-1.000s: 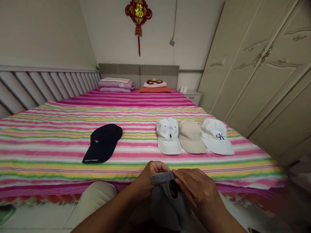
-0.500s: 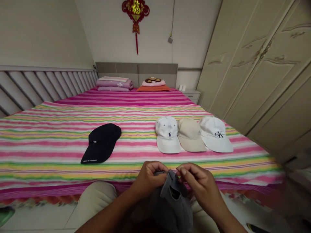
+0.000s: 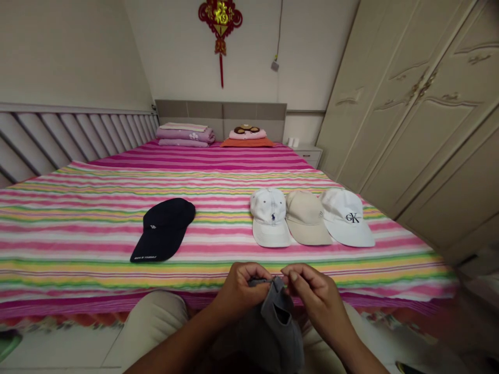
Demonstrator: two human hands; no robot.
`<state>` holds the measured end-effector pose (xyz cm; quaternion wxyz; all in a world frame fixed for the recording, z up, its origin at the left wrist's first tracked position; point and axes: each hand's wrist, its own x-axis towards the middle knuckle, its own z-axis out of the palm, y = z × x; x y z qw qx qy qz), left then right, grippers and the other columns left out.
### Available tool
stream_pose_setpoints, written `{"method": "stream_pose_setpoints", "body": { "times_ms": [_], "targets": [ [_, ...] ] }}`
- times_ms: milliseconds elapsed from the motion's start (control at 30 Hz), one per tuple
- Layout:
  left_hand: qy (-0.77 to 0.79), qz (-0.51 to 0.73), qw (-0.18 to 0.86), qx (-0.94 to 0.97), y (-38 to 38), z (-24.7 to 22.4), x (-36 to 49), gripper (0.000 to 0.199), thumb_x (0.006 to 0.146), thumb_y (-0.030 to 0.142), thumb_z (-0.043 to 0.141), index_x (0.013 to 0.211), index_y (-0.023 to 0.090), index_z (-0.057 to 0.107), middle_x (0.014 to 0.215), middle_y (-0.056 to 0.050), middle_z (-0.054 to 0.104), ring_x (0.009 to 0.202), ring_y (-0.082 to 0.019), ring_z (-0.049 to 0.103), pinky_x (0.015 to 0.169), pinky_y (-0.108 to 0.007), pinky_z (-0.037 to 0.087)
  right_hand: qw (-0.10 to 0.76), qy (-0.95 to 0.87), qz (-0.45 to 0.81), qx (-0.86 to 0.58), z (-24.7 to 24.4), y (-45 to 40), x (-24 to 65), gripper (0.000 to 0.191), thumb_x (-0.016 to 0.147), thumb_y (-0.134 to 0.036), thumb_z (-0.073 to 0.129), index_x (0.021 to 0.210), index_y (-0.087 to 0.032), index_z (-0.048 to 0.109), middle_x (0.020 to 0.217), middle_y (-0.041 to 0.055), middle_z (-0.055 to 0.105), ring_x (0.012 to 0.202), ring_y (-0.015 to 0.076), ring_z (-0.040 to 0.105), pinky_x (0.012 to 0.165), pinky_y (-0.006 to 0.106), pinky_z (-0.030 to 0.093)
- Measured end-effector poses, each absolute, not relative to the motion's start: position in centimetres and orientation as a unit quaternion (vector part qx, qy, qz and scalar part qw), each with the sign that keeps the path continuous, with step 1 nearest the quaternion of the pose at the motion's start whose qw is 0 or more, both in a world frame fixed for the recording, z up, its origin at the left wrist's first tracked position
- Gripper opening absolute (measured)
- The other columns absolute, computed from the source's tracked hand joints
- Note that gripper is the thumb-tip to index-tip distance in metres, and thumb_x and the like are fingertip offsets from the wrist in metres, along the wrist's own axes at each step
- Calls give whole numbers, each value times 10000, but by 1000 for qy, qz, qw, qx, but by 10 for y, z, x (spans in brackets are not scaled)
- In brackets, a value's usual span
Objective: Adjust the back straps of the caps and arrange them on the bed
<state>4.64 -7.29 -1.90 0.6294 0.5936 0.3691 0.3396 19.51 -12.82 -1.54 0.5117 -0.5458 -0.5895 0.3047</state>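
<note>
A grey cap point(image 3: 273, 330) hangs over my lap, its back opening and strap end turned up toward me. My left hand point(image 3: 244, 285) is closed, thumb and fingers pinching the cap's upper edge. Thumb and forefinger of my right hand point(image 3: 312, 291) pinch at the strap end beside it; the exact bit between those fingertips is too small to make out. Ahead on the bed lie a white cap with a small dark logo point(image 3: 268, 215), a beige cap point(image 3: 306, 215) and a white cap with CK letters point(image 3: 343, 213), side by side. Off to the left rests a navy cap point(image 3: 166, 226).
The bed wears a striped bedspread point(image 3: 218, 192). Folded purple bedding point(image 3: 185, 136) and a pink and orange stack point(image 3: 247, 137) sit by the headboard point(image 3: 202, 111). A slatted rail point(image 3: 78, 137) runs along the left; a cream wardrobe point(image 3: 390, 130) stands at the right.
Both hands and the grey cap have shifted slightly lower, and my right hand has edged left. The caps on the bed stay where they were.
</note>
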Motion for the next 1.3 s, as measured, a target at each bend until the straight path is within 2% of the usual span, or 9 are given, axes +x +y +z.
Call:
{"method": "stream_pose_setpoints", "body": {
  "times_ms": [133,400,667,800,933,1033,1100,1200,1300],
  "targets": [
    [351,350,654,571,-70,-23,45,104,528,185,670,571,117,604,516,16,559,470,-65,436,471,-188,336,391,-788,39,-473,-8,-138,196,355,814,-125,447,1162,-190,483,901,86,624,777,165,580,646,278,465],
    [342,338,743,467,-74,-28,47,146,526,207,694,573,117,588,486,21,550,427,-54,432,444,-183,324,385,-792,-180,-439,-24,-139,191,299,768,-55,507,1063,-108,519,818,101,656,703,177,585,636,303,445],
    [295,342,763,463,-74,-30,47,148,532,205,704,591,117,602,531,-2,596,470,-70,477,483,-190,339,547,-538,323,-554,-26,-130,187,188,832,-298,421,796,-171,554,526,-4,571,472,129,533,450,227,425],
    [290,355,759,461,-73,-33,47,155,542,223,710,592,120,605,546,0,601,495,-72,491,507,-190,350,552,-590,272,-522,-21,-136,190,272,791,-264,472,1051,-196,517,701,33,611,628,163,574,538,265,463],
    [292,339,769,457,-73,-37,46,180,518,229,726,598,120,607,516,10,576,461,-63,468,471,-182,326,534,-638,194,-520,-17,-134,196,96,764,-258,519,778,-197,592,755,58,628,698,182,579,628,291,463],
    [288,322,788,438,-73,-37,45,201,504,248,732,597,122,605,498,7,570,434,-69,463,450,-190,326,630,-463,308,-542,-18,-127,199,170,809,-344,466,721,-204,504,571,-15,571,488,124,511,490,236,429],
    [274,330,788,441,-73,-36,45,201,492,231,738,602,123,609,528,-3,590,462,-83,489,472,-199,352,651,-408,367,-525,-20,-123,200,186,806,-383,467,764,-204,499,648,-9,599,560,123,539,557,240,442],
    [268,348,769,464,-73,-34,45,189,470,177,745,590,120,612,534,3,590,482,-76,487,488,-189,352,565,-499,414,-511,-22,-125,199,205,754,-379,552,801,-179,552,775,23,605,747,148,546,679,249,414],
    [271,346,786,435,-72,-34,43,202,456,184,754,573,114,605,497,19,556,455,-59,452,461,-174,328,484,-545,489,-479,-25,-128,197,256,709,-387,601,633,-159,514,565,-30,490,535,98,436,507,210,332]
  ]
}}
